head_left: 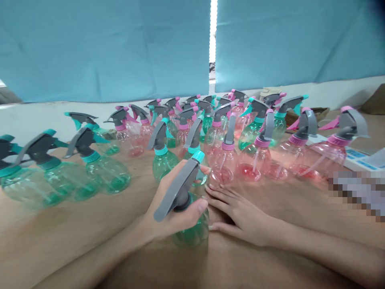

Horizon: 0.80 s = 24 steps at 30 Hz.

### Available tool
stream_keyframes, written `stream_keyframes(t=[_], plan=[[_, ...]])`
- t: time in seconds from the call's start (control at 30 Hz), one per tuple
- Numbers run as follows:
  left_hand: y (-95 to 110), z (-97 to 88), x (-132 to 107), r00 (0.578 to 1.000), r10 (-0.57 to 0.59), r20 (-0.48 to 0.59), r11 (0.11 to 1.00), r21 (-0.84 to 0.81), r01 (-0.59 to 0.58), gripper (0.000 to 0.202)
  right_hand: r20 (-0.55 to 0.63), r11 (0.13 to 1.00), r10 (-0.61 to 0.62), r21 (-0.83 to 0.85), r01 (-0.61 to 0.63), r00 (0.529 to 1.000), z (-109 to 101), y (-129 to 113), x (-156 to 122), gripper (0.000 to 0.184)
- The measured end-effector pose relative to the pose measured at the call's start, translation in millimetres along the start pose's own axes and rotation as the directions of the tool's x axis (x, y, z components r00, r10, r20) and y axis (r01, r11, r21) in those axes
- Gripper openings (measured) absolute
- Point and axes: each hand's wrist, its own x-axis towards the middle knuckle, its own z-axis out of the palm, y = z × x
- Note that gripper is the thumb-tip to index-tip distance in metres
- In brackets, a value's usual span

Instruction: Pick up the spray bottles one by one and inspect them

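My left hand [168, 204] is wrapped round the neck of a green spray bottle [192, 228] with a grey trigger head and a turquoise nozzle. The bottle is close to me at the middle of the table, its head slanting up and to the right. Just right of it, my right hand [237, 212] lies flat on the brown surface with fingers spread, holding nothing. Its fingertips are near the green bottle and a pink spray bottle [221, 168]. Another green spray bottle [164, 160] stands behind my left hand.
Several green spray bottles [108, 172] line the left side. Several pink ones [254, 162] stand to the right, with mixed colours behind. At the far right lies a white and blue object [361, 158] on the brown tabletop [126, 228]. Blue curtains [105, 48] hang behind.
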Motion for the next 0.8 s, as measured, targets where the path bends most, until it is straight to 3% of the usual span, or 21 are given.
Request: stream_keyframes(t=[0.1, 0.27, 0.57, 0.8], plan=[[-0.8, 0.0, 0.1, 0.999, 0.042, -0.034, 0.999, 0.012, -0.042, 0.036, 0.006, 1.0, 0.004, -0.002, -0.004, 1.0, -0.8, -0.6, 0.3, 0.071], [-1.2, 1.9, -1.4, 0.999, -0.035, -0.028, 0.996, 0.077, 0.037, 0.025, 0.036, 1.0, 0.004, -0.021, -0.003, 0.999, -2.4, -1.4, 1.4, 0.073], [5.4, -1.2, -2.0, 0.999, -0.039, -0.03, 0.989, 0.139, 0.043, 0.007, 0.045, 1.0, 0.013, -0.024, -0.012, 0.999, -3.1, -2.1, 1.8, 0.073], [-0.2, -1.5, -2.5, 0.994, 0.082, -0.079, 0.995, -0.043, -0.085, 0.036, 0.053, 0.999, 0.011, -0.039, -0.009, 0.999, -2.8, -1.2, 2.0, 0.074]])
